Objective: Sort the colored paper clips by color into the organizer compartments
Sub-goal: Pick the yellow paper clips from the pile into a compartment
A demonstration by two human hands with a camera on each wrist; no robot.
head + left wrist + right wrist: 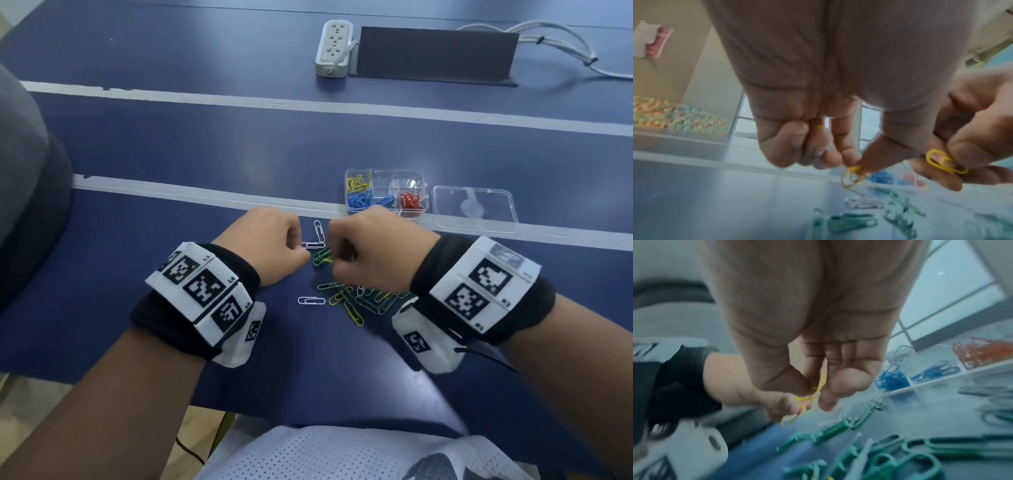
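My left hand (818,91): fingers curled, thumb and forefinger pinching a yellow clip (852,176) by one looped end, held just above the table (171,219). My right hand (818,321): fingers likewise curled, pinching a second yellow clip (945,162) close beside the first; whether the two are hooked together I cannot tell. Beneath both hands: loose pile (356,301) of green and yellow clips, some tangled, with white clips (311,300) lying singly at its edge. Beyond, near the right hand: clear organizer (385,171), lid off; yellow clips in one far compartment (358,181), blue clips (359,200) in the near left cells, red clips (410,200) at the near right, remaining cells apparently empty. Clear lid (474,209) flat just beside the organizer. Handling, as I judge it: clips light, stiff, springy wire, smooth-coated and apt to slip or snag on neighbours; best taken by a rounded end between fingertip pads, and linked ones slid apart, not pulled.
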